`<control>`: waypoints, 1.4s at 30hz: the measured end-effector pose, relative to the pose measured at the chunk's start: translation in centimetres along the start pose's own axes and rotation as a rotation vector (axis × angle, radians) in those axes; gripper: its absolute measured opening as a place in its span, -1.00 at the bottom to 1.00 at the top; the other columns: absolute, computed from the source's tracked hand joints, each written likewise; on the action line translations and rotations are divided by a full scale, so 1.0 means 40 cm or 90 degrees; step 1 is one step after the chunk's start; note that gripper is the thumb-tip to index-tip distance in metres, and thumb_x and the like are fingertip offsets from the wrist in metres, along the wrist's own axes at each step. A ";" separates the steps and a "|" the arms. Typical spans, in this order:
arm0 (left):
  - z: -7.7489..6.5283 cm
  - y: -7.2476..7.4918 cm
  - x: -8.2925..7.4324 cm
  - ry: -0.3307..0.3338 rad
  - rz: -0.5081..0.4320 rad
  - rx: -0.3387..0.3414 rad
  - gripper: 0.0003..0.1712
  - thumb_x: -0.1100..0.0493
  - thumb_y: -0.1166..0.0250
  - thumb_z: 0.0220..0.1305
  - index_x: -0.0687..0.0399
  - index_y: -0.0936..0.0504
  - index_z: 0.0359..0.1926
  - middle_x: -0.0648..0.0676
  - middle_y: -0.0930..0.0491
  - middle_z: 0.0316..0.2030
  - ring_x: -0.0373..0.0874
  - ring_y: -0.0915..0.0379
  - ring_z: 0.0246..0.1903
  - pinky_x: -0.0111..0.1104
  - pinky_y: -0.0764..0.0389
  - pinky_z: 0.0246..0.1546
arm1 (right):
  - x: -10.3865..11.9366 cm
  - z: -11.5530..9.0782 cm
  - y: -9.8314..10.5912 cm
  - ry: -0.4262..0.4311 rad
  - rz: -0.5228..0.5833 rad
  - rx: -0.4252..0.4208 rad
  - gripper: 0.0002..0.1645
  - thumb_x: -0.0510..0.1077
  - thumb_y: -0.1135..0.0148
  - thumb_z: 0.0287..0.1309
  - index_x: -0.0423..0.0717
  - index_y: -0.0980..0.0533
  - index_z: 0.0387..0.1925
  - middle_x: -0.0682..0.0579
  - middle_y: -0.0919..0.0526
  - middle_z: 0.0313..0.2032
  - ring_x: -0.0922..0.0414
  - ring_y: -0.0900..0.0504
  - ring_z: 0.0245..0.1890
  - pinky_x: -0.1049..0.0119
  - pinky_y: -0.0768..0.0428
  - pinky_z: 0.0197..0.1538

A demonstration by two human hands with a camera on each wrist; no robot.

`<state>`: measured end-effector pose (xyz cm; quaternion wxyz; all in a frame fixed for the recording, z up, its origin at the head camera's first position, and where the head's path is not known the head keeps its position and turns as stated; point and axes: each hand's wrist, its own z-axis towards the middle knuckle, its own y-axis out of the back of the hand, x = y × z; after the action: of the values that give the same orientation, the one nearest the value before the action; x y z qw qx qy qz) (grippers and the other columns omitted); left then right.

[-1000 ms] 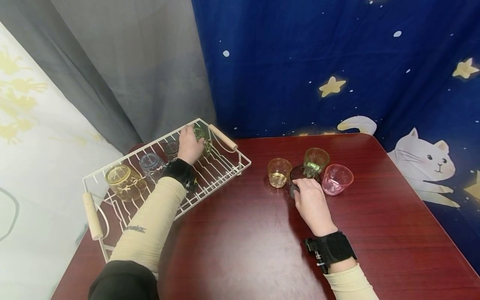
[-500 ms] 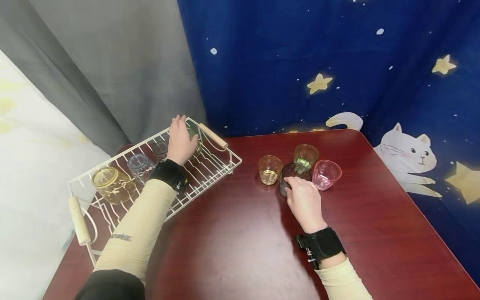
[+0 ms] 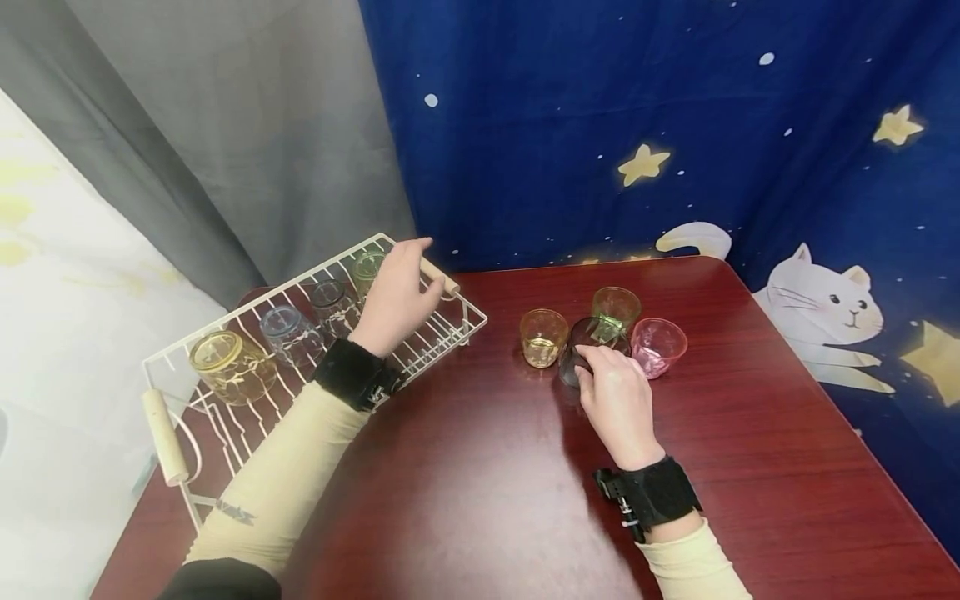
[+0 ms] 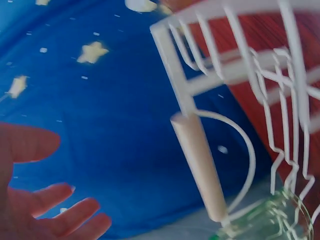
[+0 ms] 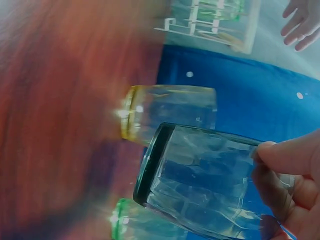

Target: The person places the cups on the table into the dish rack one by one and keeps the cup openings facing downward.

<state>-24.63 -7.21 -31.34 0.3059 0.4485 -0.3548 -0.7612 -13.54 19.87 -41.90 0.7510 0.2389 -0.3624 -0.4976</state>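
Observation:
My right hand [image 3: 618,400] pinches a dark grey drinking glass [image 3: 573,358] by its rim, thumb and fingers at the upper edge. In the right wrist view the thick dark base of this glass [image 5: 200,175] shows, pointing away from the fingers. Close around it stand an amber glass [image 3: 543,335], a green glass [image 3: 617,307] and a pink glass [image 3: 660,346]. My left hand [image 3: 401,296] hovers over the right end of a white wire rack [image 3: 315,271], thumb and fingers spread, holding nothing. Nearest to it in the rack is a green glass [image 3: 367,267], partly hidden.
The rack also bears a yellow glass [image 3: 232,367], a blue glass [image 3: 292,333] and a grey glass [image 3: 335,308], bases up. Wooden handles [image 3: 165,437] sit at its ends. The red-brown table [image 3: 465,467] ends at a blue curtain [image 3: 525,150].
My left hand has let go of the green glass in the rack and moved up and right with fingers spread. My right hand stays at the dark grey glass. The head view has shifted slightly.

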 end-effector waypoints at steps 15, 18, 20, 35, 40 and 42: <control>-0.195 -0.035 -0.054 -0.027 -0.092 0.048 -0.51 0.07 -0.23 0.28 0.10 -0.50 0.21 0.12 -0.45 0.26 -0.01 -0.36 0.29 -0.13 -0.35 0.38 | 0.069 0.014 0.082 -0.056 0.113 -0.057 -0.67 -0.31 -0.37 0.04 -0.24 -0.61 -0.09 -0.16 -0.71 -0.26 -0.11 -0.65 -0.25 0.06 -0.53 -0.07; -0.229 -0.049 -0.051 -0.013 -0.119 0.056 -0.51 0.07 -0.23 0.29 0.10 -0.50 0.21 0.12 -0.46 0.26 -0.01 -0.37 0.29 -0.11 -0.35 0.38 | 0.076 0.010 0.082 -0.061 0.158 -0.079 -0.67 -0.31 -0.39 0.02 -0.24 -0.61 -0.10 -0.13 -0.72 -0.27 -0.05 -0.66 -0.29 0.18 -0.52 -0.16; -0.248 -0.060 -0.050 -0.005 -0.136 0.056 -0.51 0.08 -0.24 0.29 0.09 -0.50 0.22 0.12 -0.48 0.24 -0.02 -0.39 0.28 -0.11 -0.37 0.37 | 0.081 0.007 0.081 -0.065 0.187 -0.094 -0.68 -0.32 -0.39 0.02 -0.24 -0.61 -0.12 -0.12 -0.74 -0.27 -0.01 -0.67 -0.31 0.29 -0.51 -0.21; -0.330 -0.135 -0.062 0.101 -0.276 0.078 -0.45 0.03 -0.20 0.35 -0.05 -0.38 0.32 0.01 -0.45 0.29 -0.06 -0.29 0.37 -0.07 -0.34 0.38 | 0.137 -0.038 0.057 -0.212 0.443 -0.053 -0.80 -0.33 -0.35 0.08 -0.21 -0.59 -0.21 -0.07 -0.69 -0.37 0.48 -0.52 -0.32 0.64 -0.45 -0.20; -0.337 -0.145 -0.058 0.106 -0.324 0.090 -0.42 0.01 -0.18 0.37 -0.06 -0.33 0.36 0.06 -0.44 0.30 -0.03 -0.31 0.36 -0.03 -0.35 0.37 | 0.160 -0.051 0.051 -0.297 0.569 -0.029 -0.81 -0.36 -0.30 0.12 -0.30 -0.53 -0.20 0.07 -0.64 -0.37 0.38 -0.58 -0.32 0.59 -0.54 -0.20; -0.339 -0.147 -0.056 0.102 -0.351 0.096 -0.40 0.01 -0.18 0.38 -0.06 -0.29 0.39 0.11 -0.42 0.32 0.02 -0.33 0.34 -0.01 -0.36 0.36 | 0.168 -0.056 0.047 -0.321 0.618 -0.026 -0.80 -0.39 -0.28 0.12 -0.36 -0.50 -0.19 0.13 -0.61 -0.37 0.35 -0.60 -0.32 0.57 -0.58 -0.21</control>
<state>-12.38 -5.75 -39.78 0.0802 0.6083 -0.2497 -0.7491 -9.08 14.40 -39.89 0.7887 -0.0972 -0.5901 -0.1423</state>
